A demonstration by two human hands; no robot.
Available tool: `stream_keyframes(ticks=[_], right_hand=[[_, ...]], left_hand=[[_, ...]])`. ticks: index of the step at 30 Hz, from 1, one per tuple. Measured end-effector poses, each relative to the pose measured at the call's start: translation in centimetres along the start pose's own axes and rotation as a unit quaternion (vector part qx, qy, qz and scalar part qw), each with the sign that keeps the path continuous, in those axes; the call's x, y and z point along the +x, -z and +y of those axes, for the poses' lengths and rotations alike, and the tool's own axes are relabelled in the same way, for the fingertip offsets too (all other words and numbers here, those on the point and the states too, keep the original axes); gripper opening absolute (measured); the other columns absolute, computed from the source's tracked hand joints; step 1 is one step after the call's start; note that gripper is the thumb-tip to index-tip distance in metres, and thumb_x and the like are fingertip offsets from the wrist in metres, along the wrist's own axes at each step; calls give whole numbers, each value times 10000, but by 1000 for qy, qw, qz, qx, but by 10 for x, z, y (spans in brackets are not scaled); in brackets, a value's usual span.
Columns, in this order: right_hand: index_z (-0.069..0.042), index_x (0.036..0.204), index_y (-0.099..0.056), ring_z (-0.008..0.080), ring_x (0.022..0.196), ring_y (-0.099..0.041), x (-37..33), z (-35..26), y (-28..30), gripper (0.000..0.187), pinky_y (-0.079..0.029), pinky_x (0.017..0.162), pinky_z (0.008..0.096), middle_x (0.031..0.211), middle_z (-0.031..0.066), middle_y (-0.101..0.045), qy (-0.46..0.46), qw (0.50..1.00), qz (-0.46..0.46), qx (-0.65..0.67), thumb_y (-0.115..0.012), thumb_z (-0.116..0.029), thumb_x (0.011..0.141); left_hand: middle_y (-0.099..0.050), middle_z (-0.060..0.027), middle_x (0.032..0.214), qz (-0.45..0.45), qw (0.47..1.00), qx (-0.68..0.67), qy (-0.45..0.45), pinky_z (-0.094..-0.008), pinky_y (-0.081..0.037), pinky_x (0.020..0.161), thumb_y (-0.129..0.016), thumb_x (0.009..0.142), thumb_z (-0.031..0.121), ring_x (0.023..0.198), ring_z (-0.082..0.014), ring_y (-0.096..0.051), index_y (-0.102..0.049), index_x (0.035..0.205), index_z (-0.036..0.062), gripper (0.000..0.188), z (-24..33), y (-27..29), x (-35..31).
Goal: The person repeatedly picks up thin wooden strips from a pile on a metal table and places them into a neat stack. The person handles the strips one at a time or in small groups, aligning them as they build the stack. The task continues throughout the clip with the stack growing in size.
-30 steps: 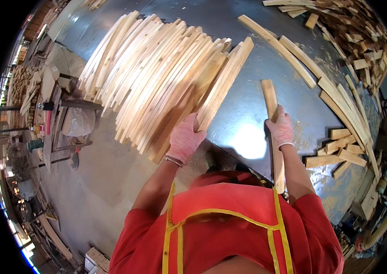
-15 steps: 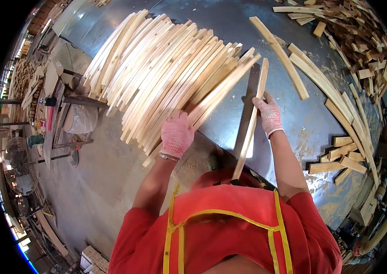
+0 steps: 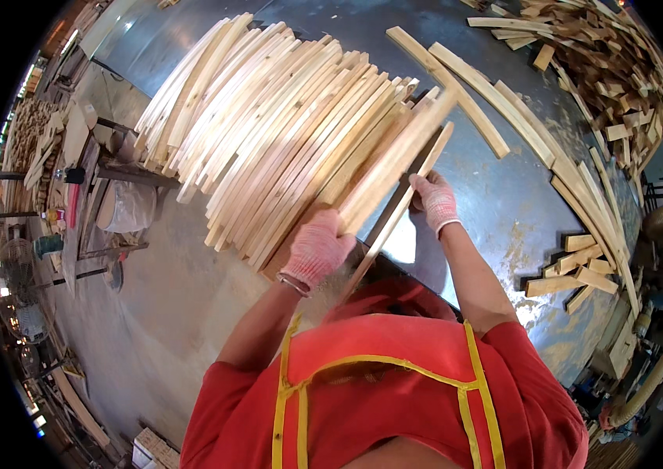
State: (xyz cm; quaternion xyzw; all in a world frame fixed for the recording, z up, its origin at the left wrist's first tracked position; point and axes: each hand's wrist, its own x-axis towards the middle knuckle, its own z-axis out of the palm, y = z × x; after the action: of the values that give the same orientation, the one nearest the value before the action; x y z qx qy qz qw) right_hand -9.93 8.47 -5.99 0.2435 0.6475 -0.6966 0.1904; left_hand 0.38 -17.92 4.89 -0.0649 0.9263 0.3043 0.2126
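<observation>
My left hand (image 3: 318, 248), in a pink-white knit glove, is closed round the near end of a pale wooden strip (image 3: 402, 156). This strip is at the right side of a long row of similar strips (image 3: 269, 133) laid side by side on the metal table. My right hand (image 3: 435, 202), gloved alike, pinches a narrower wooden strip (image 3: 396, 216) between thumb and fingers. That strip slants from the table down toward my apron, apart from the row. The fingertips of my left hand are partly hidden.
Several loose strips (image 3: 496, 102) lie on the metal table (image 3: 496, 203) to the right. Short offcuts (image 3: 578, 270) sit near the right edge, and a large heap of wood scraps (image 3: 613, 86) fills the far right. A fan (image 3: 26, 289) and a bench stand at the left.
My right hand has moved left and slightly nearer with its strip, closer to the row. My left hand has shifted right and nearer, and the strip in it now shows its broad face.
</observation>
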Motion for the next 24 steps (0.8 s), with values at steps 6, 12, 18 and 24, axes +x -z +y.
stream_keyframes(ticks=[6,12,18,24], right_hand=[[7,1210,-686,230,721,-706,-7,-21,-7,404,-566,600,339,821,136,-707,-13,972,-2,-233,-674,-332,990],[18,1194,-680,172,684,-654,-14,-35,16,384,-565,594,325,827,84,-683,-29,989,-20,-144,-664,-301,980],[29,1218,-663,163,715,-678,-22,-81,11,388,-589,616,327,897,81,-719,18,997,-32,-64,-662,-299,1010],[-4,1614,-284,274,842,-761,-33,-68,-76,807,-648,721,394,1148,213,-737,-18,977,-148,-155,-691,-303,985]], left_hand=[[-690,-243,1166,49,999,1,13,-532,-542,940,-753,879,294,1059,-451,-689,-666,1061,30,332,-1,-26,10],[-478,-178,1592,230,935,264,-53,-540,-450,1036,-754,902,268,1253,-367,-600,-541,1482,5,671,4,-18,-10],[-488,-143,1579,299,872,384,-61,-513,-437,1060,-749,891,288,1271,-344,-568,-518,1532,94,708,-23,-24,3],[-618,-120,1379,204,943,249,-84,-561,-475,1035,-842,851,237,1244,-400,-590,-619,1401,129,603,-11,14,9]])
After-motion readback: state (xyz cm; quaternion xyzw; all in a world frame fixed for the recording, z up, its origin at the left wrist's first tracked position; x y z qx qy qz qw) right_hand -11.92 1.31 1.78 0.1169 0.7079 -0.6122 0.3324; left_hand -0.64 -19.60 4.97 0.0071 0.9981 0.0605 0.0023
